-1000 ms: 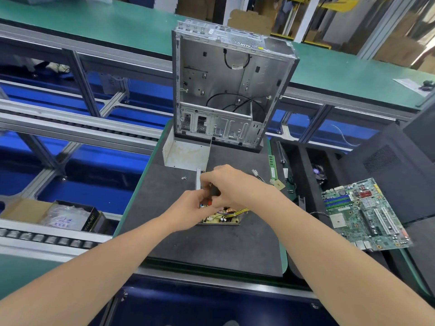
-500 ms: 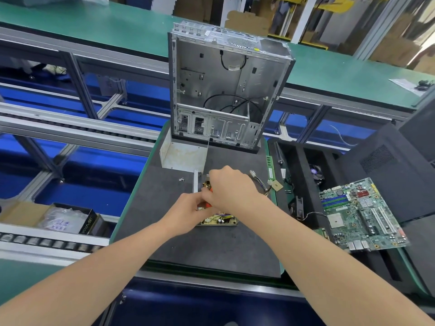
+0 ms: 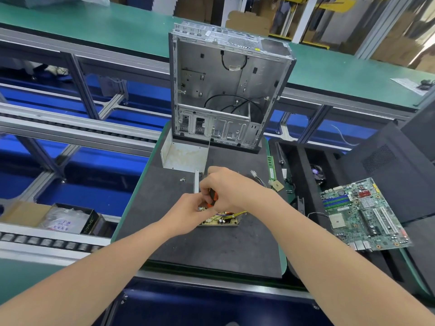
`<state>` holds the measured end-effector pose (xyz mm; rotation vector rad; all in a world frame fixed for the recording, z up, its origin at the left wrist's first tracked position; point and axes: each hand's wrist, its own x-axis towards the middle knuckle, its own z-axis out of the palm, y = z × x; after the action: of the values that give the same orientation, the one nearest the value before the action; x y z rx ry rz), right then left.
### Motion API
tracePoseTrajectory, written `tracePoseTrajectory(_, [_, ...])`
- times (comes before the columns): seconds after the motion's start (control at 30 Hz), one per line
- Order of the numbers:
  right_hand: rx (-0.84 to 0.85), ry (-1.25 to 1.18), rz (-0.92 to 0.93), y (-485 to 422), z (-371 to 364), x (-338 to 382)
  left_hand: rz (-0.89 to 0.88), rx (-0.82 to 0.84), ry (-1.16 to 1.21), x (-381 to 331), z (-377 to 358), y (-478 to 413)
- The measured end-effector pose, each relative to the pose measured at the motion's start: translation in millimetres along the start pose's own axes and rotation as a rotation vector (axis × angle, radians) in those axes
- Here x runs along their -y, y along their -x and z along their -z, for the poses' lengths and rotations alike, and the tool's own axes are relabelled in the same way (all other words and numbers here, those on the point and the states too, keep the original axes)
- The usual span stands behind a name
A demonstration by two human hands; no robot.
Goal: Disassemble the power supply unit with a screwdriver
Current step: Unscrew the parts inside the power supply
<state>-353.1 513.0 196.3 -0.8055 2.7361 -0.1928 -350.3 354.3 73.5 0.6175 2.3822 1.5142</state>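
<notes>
Currently the power supply board (image 3: 220, 220) lies flat mid-worktop (image 3: 188, 250), bare of its shell, with yellow wires and a coil showing on its 3 o'clock half. Both hands sit over its 10 o'clock corner.

Right grip (image 3: 226, 187): closed around the screwdriver (image 3: 213, 198), orange-and-black handle showing under the fingers, tool pointing down at the board. The tip is hidden.

Left grip (image 3: 188, 209): fingers curled against the board's 9 o'clock edge, just below the screwdriver. Can't tell if it pinches the board or only steadies it.

Around the board:
- 12 o'clock: open computer case (image 3: 226, 90) standing upright at the worktop's far edge, black cables loose inside.
- 11 o'clock: pale metal shell (image 3: 183, 156), open side up, touching the case base.
- 10 o'clock: thin metal strip (image 3: 196, 182) just beside the right grip, loose screws (image 3: 182, 179) near it.
- 1 o'clock: white connector (image 3: 253, 172) on a wire bundle, green RAM stick (image 3: 271, 167) along the worktop edge.
- 3 o'clock: motherboard (image 3: 362, 212), well apart, tilted on black panels.
- 9 o'clock: open box (image 3: 70, 222) with plastic bags, off the worktop.
</notes>
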Motion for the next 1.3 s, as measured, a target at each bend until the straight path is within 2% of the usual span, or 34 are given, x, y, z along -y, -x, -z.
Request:
tracePoseTrajectory(0.1, [-0.051,-0.011,-0.048,3.9,1.4,3.9,0.010,-0.009,0.038,-2.1,-0.2,0.4])
tracePoseTrajectory(0.23, [-0.243,0.229,-0.330,4.2,-6.1,14.3,0.007,-0.019,0.048,-1.0,-2.6,0.1])
tracePoseTrajectory(0.33, [-0.176,0.161,-0.426,-0.2,-8.1,15.9,0.016,-0.002,0.046,0.1,-2.6,-1.2])
tracePoseTrajectory(0.57, [0.000,-0.027,-0.219,0.6,8.4,11.0,0.040,0.067,0.068,-2.4,3.9,-1.4])
tracePoseTrajectory(0.8, [0.060,0.024,-0.020,-4.0,7.2,10.7,0.077,0.078,-0.039,-0.3,2.0,-1.4])
tracePoseTrajectory(0.93, [-0.005,-0.003,-0.059,1.9,6.9,9.2,0.054,0.035,0.029,0.8,1.5,-1.3])
tracePoseTrajectory(1.07, [-0.193,0.213,-0.297,1.9,-0.6,15.9,0.032,0.015,0.081,0.1,-2.3,-2.0])
tracePoseTrajectory(1.17, [-0.139,0.137,-0.371,-2.7,-2.8,17.2,0.025,0.017,0.068,1.0,-2.8,-3.0])
tracePoseTrajectory(1.3, [-0.052,0.048,-0.253,-2.8,4.0,15.0,0.002,0.050,0.081,-0.5,2.7,-2.7])
